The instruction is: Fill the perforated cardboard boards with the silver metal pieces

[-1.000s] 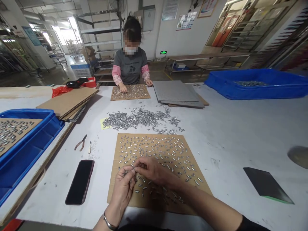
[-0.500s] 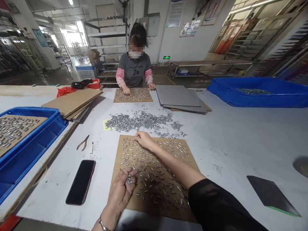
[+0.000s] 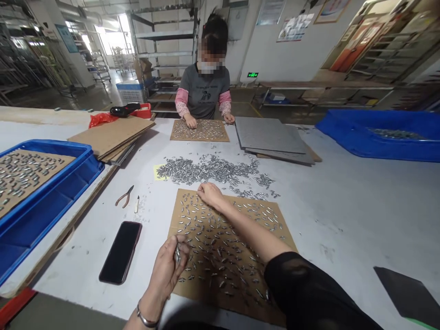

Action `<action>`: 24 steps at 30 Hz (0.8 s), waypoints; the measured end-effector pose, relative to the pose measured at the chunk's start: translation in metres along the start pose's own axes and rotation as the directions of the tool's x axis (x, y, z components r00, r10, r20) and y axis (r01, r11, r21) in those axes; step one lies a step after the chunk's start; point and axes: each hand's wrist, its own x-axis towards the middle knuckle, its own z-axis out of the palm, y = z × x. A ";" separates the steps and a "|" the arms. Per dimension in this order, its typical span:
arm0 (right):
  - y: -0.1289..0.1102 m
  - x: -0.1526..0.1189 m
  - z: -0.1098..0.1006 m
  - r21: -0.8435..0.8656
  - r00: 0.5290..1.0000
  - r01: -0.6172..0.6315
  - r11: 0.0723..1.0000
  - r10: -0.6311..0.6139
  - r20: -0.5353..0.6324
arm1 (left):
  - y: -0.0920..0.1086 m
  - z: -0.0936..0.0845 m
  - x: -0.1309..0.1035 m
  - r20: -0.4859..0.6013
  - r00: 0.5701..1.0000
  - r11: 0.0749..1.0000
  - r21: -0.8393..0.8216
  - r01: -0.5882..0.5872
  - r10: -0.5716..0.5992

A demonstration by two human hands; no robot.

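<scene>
A brown cardboard sheet (image 3: pixel 202 291) lies in front of me, covered in rows of small silvery spindle-shaped metal pieces (image 3: pixel 225 236). Over its left edge, my left hand (image 3: pixel 171 261) is cupped round several of these pieces, its fingers curled. My right hand (image 3: pixel 210 195) reaches across to the sheet's far edge with fingertips pinched together and pointing down; whatever they hold is too small or hidden to make out. Just beyond the right hand spreads a loose pile of the same metal pieces (image 3: pixel 213 168), partly on a yellow slip (image 3: pixel 158 172).
Left of the sheet lie a phone (image 3: pixel 120 252), pliers (image 3: pixel 124 197) and a small white-handled tool (image 3: pixel 136 205). A blue tray (image 3: pixel 68 181) stands further left, a blue bin (image 3: pixel 343 142) at right. Opposite, a co-worker (image 3: pixel 204 91) handles another filled sheet (image 3: pixel 199 133) beside stacked grey boards (image 3: pixel 271 133).
The view has shifted slightly, moving most things rightward. My left hand's fingers have closed more over the pieces. My right hand stays near the sheet's far edge, still pinched.
</scene>
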 end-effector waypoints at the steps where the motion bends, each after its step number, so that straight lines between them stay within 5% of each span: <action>1: -0.002 -0.010 -0.001 0.031 0.998 0.054 0.998 -0.053 -0.024 | 0.003 0.000 -0.001 -0.015 1.000 1.000 -0.020 0.021 -0.021; 4: -0.012 -0.056 0.001 0.232 0.950 0.293 0.927 -0.311 0.041 | 0.010 -0.002 -0.007 0.003 0.998 0.997 -0.044 0.069 -0.068; 6: -0.018 -0.095 0.006 0.318 0.832 0.485 0.814 -0.542 0.118 | 0.009 -0.003 -0.011 0.030 0.998 0.998 -0.025 0.064 -0.063; 9: -0.021 -0.146 0.016 0.330 0.761 0.596 0.732 -0.646 0.059 | -0.002 -0.004 -0.018 0.065 0.995 0.996 0.025 0.080 -0.082; 17: -0.006 -0.187 0.026 0.343 0.789 0.554 0.758 -0.610 0.073 | -0.025 -0.001 -0.033 0.161 0.982 0.983 0.170 0.070 -0.097; 24: -0.010 -0.169 0.013 0.306 0.873 0.435 0.847 -0.480 0.089 | -0.020 0.005 -0.037 0.122 0.988 0.984 0.164 0.071 -0.091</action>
